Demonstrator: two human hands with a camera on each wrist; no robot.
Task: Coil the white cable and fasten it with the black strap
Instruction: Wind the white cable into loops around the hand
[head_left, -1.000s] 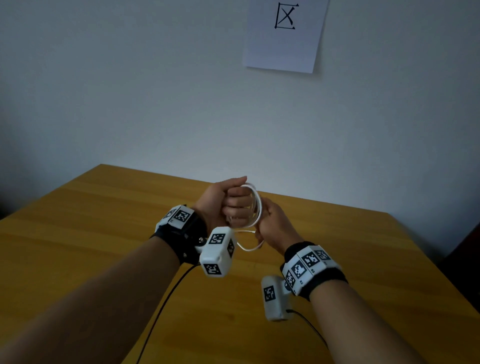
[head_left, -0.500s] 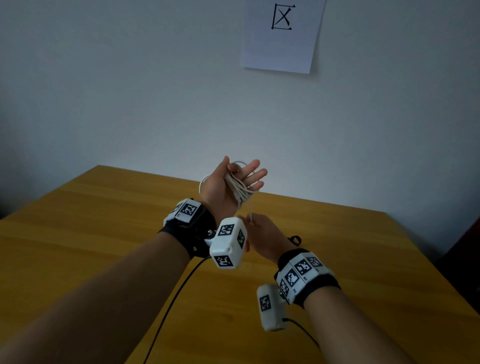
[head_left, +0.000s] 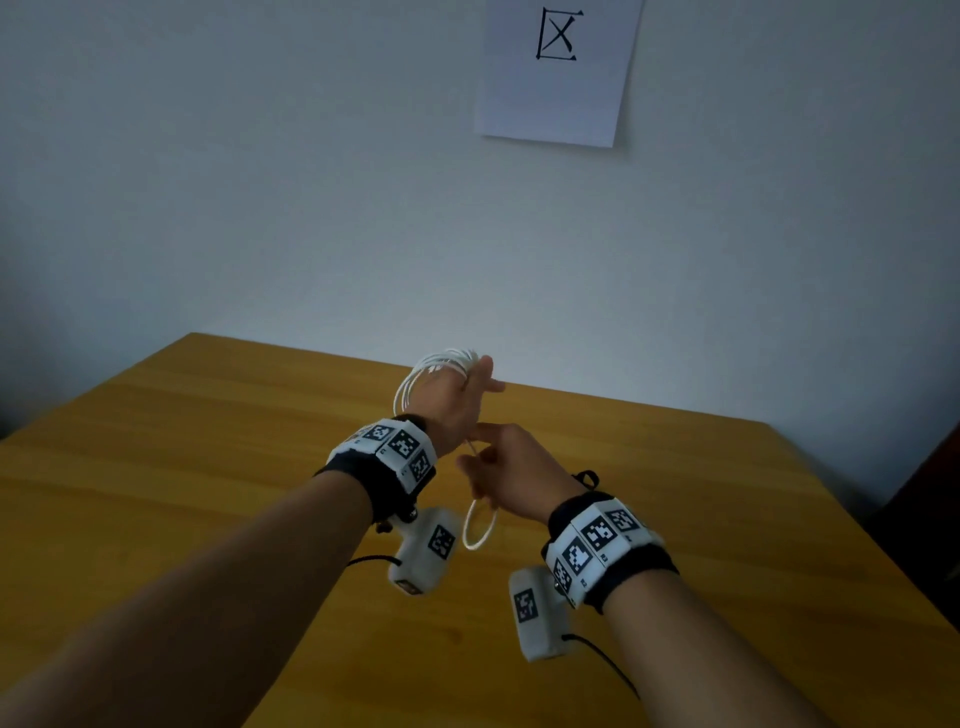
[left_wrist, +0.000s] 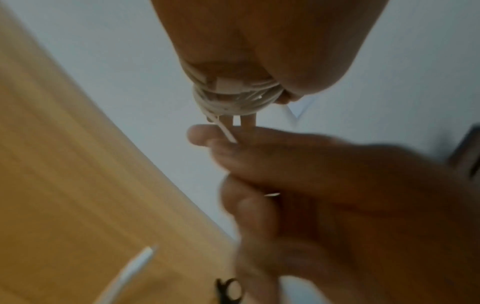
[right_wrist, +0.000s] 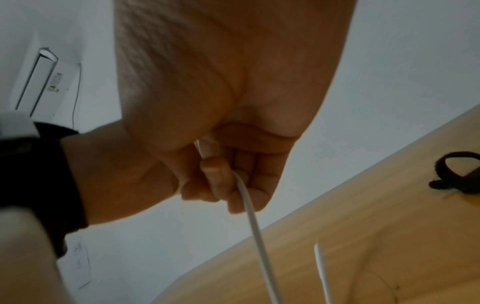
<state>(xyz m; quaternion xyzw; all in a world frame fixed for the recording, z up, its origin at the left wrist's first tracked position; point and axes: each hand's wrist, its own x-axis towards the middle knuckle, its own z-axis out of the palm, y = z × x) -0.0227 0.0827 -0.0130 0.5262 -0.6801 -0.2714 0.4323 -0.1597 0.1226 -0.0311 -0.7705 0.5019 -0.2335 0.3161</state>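
Observation:
The white cable (head_left: 434, 369) is wound in several turns round the fingers of my raised left hand (head_left: 457, 400). In the left wrist view the thumb lies against the turns of cable (left_wrist: 233, 100), and the fingers beyond them look straight. Just below, my right hand (head_left: 511, 467) grips the free length in a fist. A loop of that length (head_left: 480, 525) hangs under it, and its cable end (right_wrist: 320, 265) dangles over the table. The black strap (head_left: 584, 478) lies on the table behind my right wrist, curled into a loop (right_wrist: 457, 174).
The wooden table (head_left: 208, 467) ends at a pale wall, where a paper sheet (head_left: 558, 70) hangs. Its right edge drops off beside something dark (head_left: 930, 519). Black leads (head_left: 608, 660) trail from the wrist cameras across the near tabletop.
My left hand has turned from palm-up with spread fingers to back-of-hand toward me. My right hand has dropped below it, and a loop of free cable now hangs under it.

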